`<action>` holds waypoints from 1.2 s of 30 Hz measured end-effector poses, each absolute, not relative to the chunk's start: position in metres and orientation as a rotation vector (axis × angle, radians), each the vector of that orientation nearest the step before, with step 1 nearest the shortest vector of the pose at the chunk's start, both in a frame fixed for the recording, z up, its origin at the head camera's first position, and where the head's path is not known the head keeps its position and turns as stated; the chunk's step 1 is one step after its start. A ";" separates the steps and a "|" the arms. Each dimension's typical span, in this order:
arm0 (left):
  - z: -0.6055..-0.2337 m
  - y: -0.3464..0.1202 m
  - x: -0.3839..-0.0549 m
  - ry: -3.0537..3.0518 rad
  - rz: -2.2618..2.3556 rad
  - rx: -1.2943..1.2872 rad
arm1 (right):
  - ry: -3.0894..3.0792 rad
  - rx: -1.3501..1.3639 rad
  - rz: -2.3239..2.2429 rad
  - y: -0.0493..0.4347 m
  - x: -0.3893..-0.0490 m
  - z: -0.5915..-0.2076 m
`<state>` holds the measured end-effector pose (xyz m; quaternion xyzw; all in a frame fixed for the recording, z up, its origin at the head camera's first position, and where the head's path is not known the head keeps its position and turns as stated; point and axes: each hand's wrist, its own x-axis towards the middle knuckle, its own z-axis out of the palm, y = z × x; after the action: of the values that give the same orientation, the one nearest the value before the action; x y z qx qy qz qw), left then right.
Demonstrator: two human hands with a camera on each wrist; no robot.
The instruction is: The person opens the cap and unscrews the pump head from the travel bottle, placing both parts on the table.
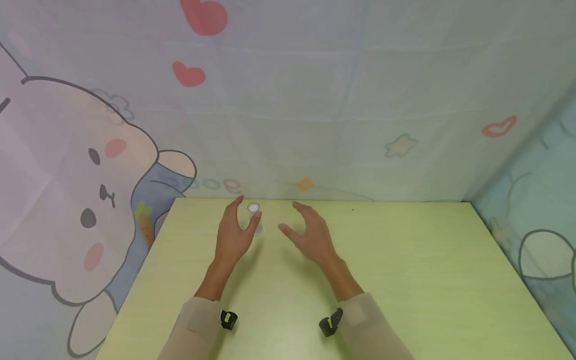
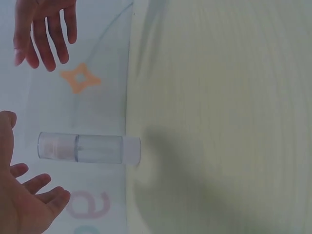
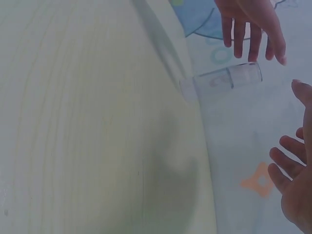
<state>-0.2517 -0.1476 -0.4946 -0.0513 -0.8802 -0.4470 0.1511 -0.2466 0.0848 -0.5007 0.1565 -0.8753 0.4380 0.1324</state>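
Observation:
A slim clear bottle (image 1: 254, 208) with a see-through cap and a whitish base stands upright near the table's far edge. My left hand (image 1: 231, 237) is around its near left side, thumb and fingers spread apart. In the left wrist view a gap shows between the left fingers and the bottle (image 2: 100, 149). To the right, my right hand (image 1: 315, 237) hovers over the table, fingers spread and holding nothing. The right wrist view shows the bottle (image 3: 214, 82) beneath the left hand (image 3: 253, 24), with the right hand (image 3: 297, 190) apart from it.
The pale yellow-green table (image 1: 405, 270) reaches back to a cloth backdrop (image 1: 288, 100) printed with hearts, stars and a large cartoon animal. A second cloth (image 1: 535, 210) borders the right side. Black devices (image 1: 228, 319) are worn at both wrists.

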 end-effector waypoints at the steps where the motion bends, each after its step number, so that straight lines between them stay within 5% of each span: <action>1: -0.496 -0.149 -0.252 -2.530 -1.300 -0.153 | -2.528 0.456 1.295 0.083 -0.247 -0.501; 36: -0.520 -0.144 -0.252 -2.561 -1.631 -0.099 | -2.599 0.517 1.568 0.034 -0.262 -0.529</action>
<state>-0.2517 -0.1441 -0.5202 -0.0326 -0.8418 -0.5363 0.0519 -0.2618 0.0342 -0.5295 0.1679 -0.8437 0.5089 0.0311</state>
